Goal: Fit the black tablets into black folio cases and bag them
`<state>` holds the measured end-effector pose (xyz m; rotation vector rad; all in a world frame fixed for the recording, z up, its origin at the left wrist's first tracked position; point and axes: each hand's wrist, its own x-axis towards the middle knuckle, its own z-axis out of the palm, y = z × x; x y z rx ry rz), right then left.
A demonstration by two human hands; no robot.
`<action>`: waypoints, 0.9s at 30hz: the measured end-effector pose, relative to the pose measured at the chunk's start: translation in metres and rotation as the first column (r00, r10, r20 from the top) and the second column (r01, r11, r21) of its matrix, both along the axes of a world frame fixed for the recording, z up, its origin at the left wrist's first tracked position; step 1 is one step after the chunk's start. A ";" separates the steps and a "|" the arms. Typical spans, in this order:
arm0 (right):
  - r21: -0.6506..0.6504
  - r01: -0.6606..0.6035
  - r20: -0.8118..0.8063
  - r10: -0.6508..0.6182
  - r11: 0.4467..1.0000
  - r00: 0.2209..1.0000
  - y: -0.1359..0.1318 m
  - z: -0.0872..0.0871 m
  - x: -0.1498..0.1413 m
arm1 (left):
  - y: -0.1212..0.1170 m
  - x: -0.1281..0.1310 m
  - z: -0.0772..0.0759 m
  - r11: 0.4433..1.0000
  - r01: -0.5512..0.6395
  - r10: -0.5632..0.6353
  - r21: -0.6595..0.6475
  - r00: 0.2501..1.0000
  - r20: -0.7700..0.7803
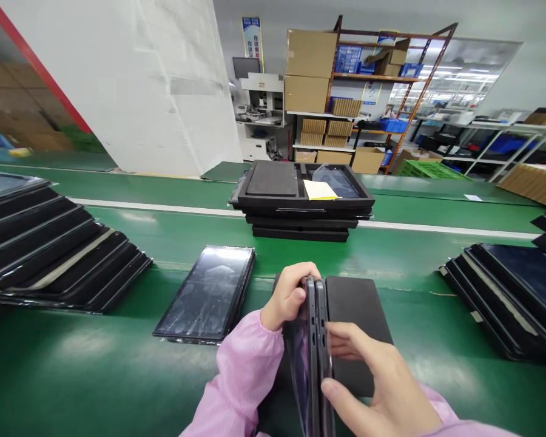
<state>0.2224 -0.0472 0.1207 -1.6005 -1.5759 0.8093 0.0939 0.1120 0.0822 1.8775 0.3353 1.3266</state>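
Tablets [315, 364] stand paired on edge over the tabletop [118, 358], the left hand [286, 298], fingers closed, gripping their far end, apparently to keep them together. The right hand [382, 379], fingers half open, touches their right face, seemingly for balance.

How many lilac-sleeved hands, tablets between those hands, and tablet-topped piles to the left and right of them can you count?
Hands: 2 (left hand, right hand)
Tablets stood on edge: 2
Piles on the left: 2 (larger pile, smaller pile)
Pile on the right: 1
Total: 7
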 end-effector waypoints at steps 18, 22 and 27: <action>-0.045 0.009 0.009 -0.009 0.999 1.000 0.001 0.006 0.000 | -0.007 0.000 0.006 0.994 -0.009 0.009 0.113 1.000 -0.003; -0.048 -0.044 -0.029 0.043 0.998 0.999 0.003 0.001 0.003 | -0.008 0.000 0.007 0.993 -0.007 0.009 0.117 1.000 -0.010; -0.007 -0.114 0.048 0.115 0.993 0.992 0.005 -0.005 0.007 | -0.010 0.000 0.007 0.994 -0.001 0.004 0.113 1.000 -0.022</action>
